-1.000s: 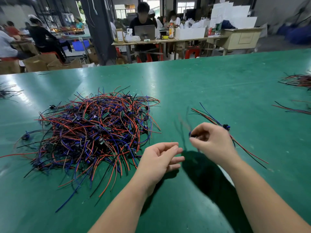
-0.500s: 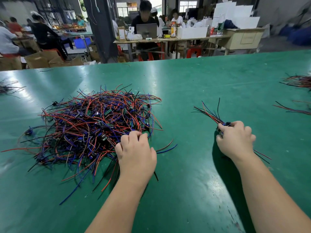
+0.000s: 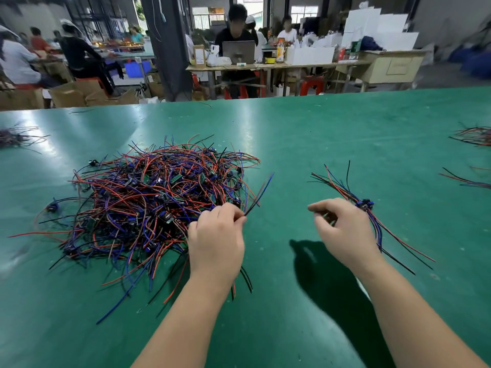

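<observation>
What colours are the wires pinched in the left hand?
Blue, red and black thin wires, pinched by the left hand; the head view shows them.

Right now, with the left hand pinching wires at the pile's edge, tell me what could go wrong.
1. The wires in the left hand likely lead back into the tangled pile; a quick pull may snag them or drag neighbours across the table.
2. The small bundle lies close beside the right hand; a careless sweep could scatter it.
</observation>
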Demonstrator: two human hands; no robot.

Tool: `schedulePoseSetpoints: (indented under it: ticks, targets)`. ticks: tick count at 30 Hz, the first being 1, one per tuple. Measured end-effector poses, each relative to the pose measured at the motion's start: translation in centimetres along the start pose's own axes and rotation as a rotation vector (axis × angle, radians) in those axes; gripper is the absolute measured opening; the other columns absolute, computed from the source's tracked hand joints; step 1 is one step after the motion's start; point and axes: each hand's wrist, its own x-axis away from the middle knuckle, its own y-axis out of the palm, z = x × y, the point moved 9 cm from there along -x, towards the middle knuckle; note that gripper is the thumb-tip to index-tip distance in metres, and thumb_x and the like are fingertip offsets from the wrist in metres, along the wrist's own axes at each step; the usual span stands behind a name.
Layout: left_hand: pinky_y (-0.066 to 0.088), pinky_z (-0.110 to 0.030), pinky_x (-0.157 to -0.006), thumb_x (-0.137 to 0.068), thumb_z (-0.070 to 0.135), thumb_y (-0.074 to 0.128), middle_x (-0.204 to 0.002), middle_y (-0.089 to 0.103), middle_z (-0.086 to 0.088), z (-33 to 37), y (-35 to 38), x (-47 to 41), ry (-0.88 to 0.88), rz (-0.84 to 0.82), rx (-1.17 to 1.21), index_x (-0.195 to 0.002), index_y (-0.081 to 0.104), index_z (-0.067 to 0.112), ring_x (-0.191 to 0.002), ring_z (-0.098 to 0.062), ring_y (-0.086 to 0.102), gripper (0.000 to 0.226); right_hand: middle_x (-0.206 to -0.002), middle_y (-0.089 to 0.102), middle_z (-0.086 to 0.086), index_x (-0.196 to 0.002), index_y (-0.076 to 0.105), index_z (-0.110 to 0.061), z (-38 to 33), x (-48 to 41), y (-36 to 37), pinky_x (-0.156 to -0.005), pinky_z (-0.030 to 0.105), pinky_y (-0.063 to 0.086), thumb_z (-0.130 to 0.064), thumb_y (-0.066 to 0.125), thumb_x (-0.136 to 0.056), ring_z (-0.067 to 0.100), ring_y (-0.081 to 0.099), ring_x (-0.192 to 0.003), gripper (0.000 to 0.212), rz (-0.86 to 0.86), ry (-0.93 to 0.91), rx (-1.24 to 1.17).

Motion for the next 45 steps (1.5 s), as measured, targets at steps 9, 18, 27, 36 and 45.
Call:
schedulePoseSetpoints:
  ticks: [9, 18, 27, 36, 45]
  targets:
    - [0.048, -0.018, -0.073, -0.086, 0.023, 0.064, -0.083, 0.066, 0.012, 5.0, -0.6, 2.4, 0.106, 0.047, 0.848, -0.091, 0.064, 0.029, -0.079, -0.004, 0.062, 0.008, -0.078, 0.071, 0.002, -0.085, 0.071, -0.012, -4.4, 3.4, 6.2, -0.072, 0.027, 0.048, -0.006, 0.066, -0.072, 0.010, 0.062, -0.073, 0.016, -0.556, 0.078, -0.827]
    - [0.044, -0.024, -0.097, -0.091, 0.029, 0.043, -0.109, 0.066, 0.012, 1.3, 0.8, 1.1, -0.179, 0.016, 0.901, -0.110, 0.058, 0.033, -0.108, -0.001, 0.059, 0.024, -0.090, 0.072, 0.016, -0.083, 0.059, -0.010, -2.3, 1.8, 3.6, -0.049, 0.016, 0.040, -0.012, 0.065, -0.069, 0.011, 0.050, -0.049, 0.015, -0.362, 0.318, -1.249]
    - [0.021, -0.018, -0.040, -0.098, 0.013, 0.043, -0.052, 0.032, 0.010, -2.3, 1.9, 1.2, -0.587, 0.098, 1.212, -0.088, 0.062, 0.020, -0.043, -0.007, 0.025, 0.022, -0.078, 0.071, 0.004, -0.084, 0.078, -0.016, -2.3, 1.2, 2.3, -0.056, 0.017, 0.048, -0.015, 0.083, -0.054, 0.007, 0.060, -0.061, 0.030, -0.376, 0.308, -1.430]
    - [0.033, -0.016, -0.039, -0.078, 0.046, 0.061, -0.050, 0.049, 0.008, -0.5, 5.1, 2.7, -0.834, -0.531, 1.342, -0.077, 0.067, 0.017, -0.036, -0.007, 0.041, 0.030, -0.093, 0.074, 0.007, -0.080, 0.077, -0.013, -2.9, 1.6, 2.1, -0.066, 0.019, 0.053, -0.031, 0.094, -0.046, 0.008, 0.065, -0.068, 0.042, -0.481, 0.186, -1.389]
    - [0.053, -0.022, -0.055, -0.055, 0.028, 0.081, -0.069, 0.070, -0.012, 4.4, 6.4, 4.5, -0.589, -0.614, 1.416, -0.066, 0.073, 0.008, -0.057, -0.015, 0.066, 0.024, -0.080, 0.074, 0.003, -0.078, 0.079, -0.017, -2.3, 2.1, 3.8, -0.068, 0.015, 0.050, -0.013, 0.068, -0.065, 0.009, 0.066, -0.073, 0.017, -0.468, 0.223, -0.975]
